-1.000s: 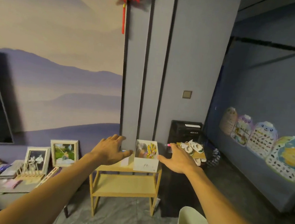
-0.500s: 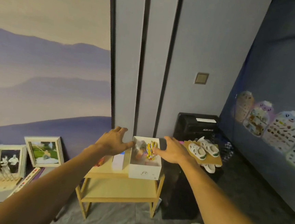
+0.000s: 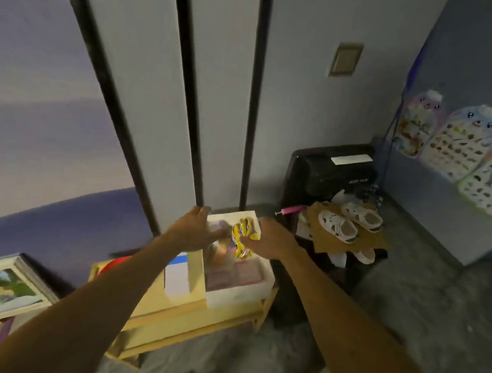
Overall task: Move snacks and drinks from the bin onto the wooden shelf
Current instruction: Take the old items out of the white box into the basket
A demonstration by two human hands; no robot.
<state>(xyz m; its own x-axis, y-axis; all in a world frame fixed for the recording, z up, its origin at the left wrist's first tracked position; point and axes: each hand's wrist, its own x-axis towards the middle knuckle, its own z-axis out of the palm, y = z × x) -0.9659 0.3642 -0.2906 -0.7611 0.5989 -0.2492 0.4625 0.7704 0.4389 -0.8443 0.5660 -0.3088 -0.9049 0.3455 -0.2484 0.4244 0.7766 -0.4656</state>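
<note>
Right hand (image 3: 273,238) fingers pinched on yellow snack packet (image 3: 242,236) above white bin (image 3: 236,295). Left hand (image 3: 196,232) spread at bin's left rim, holding nothing visible. Best: steady bin, lift packet straight up, set on wooden shelf (image 3: 151,300) beside bin.

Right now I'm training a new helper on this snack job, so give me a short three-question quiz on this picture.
1. True or false: the white bin stands on the floor.
2. Which hand grips the yellow snack packet? A left hand B right hand
3. What lies on the wooden shelf just left of the bin?

Key: 1 false, it stands on the shelf top. 2 B. 3 a white box.
</note>
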